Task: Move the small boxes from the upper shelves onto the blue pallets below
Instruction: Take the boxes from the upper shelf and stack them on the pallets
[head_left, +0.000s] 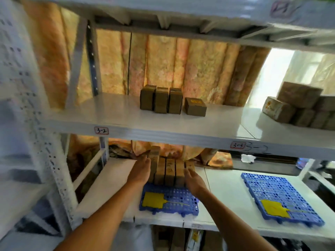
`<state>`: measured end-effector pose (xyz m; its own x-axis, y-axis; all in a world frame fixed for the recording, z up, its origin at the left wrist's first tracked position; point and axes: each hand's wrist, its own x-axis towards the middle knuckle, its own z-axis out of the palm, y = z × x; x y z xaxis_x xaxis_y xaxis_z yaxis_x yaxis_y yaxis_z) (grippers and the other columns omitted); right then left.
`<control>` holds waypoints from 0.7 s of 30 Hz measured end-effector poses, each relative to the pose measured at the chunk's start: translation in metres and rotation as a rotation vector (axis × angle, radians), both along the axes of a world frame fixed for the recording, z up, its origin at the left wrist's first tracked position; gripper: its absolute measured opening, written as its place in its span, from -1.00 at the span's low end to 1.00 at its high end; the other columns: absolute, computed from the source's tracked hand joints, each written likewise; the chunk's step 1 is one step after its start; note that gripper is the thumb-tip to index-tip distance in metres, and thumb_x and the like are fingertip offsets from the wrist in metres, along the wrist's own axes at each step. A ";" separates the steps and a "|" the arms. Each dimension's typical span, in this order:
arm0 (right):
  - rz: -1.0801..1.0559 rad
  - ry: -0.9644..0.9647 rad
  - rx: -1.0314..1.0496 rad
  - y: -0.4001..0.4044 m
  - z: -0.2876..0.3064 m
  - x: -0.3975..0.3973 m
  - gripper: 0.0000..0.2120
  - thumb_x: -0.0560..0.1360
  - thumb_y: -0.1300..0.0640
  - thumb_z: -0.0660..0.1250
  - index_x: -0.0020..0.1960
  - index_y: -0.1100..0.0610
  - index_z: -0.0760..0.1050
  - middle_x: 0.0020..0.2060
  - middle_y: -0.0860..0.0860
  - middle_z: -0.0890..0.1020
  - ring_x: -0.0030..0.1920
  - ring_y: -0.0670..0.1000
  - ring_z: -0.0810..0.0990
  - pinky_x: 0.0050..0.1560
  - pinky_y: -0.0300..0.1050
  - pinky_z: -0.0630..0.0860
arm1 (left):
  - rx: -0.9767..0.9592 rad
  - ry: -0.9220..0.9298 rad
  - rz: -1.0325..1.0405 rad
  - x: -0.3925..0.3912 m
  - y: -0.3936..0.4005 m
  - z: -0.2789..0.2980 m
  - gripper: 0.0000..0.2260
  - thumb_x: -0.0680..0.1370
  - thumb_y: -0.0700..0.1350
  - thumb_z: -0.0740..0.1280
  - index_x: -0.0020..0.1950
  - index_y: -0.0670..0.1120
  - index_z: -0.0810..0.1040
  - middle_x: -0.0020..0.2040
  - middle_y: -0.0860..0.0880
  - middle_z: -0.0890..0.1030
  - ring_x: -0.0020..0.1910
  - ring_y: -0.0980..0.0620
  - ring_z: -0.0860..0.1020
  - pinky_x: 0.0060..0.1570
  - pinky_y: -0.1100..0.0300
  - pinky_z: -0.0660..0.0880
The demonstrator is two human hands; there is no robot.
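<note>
Fingers of our left hand [141, 169] lie straight and flat against the 9 o'clock end of a row of small boxes [169, 172]; fingers of our right hand [193, 180] lie straight against the 3 o'clock end. Nothing is curled round anything; we hold the row by squeezing inward. The row stands on edge at the 12 o'clock side of the near blue pallet [169, 200], with one taller box [154, 158] at its left end.

To finish this step well, we judge: keep even pressure from both sides, square the row against the pallet grid, then ease both palms away together so no end box tips.

More remains. Three upright boxes [160, 101] and one lying flat [195, 106] sit on the upper shelf [116, 113], toward 12 o'clock. A loose heap of boxes [301, 109] sits on that shelf at 2 o'clock. A second blue pallet [279, 192] lies at 3 o'clock with only a yellow tag [272, 208] on it.

White metal shelving, handwritten bay labels [101, 130] on the shelf lip. Orange patterned curtain [181, 66] behind, daylight at 2 o'clock. Edges of view are blurred.
</note>
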<state>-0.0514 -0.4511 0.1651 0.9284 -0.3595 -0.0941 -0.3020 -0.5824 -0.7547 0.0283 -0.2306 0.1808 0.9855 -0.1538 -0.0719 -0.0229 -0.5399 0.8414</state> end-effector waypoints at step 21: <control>0.159 -0.371 -0.186 0.097 0.204 -0.113 -0.43 0.72 -0.14 0.05 0.60 0.17 0.28 0.55 0.15 0.40 0.54 0.15 0.37 0.51 0.06 0.28 | 0.046 -0.387 -0.055 -0.153 0.034 0.188 -0.49 0.69 0.18 0.01 0.62 0.05 0.21 0.62 0.02 0.24 0.58 -0.01 0.23 0.50 0.03 0.17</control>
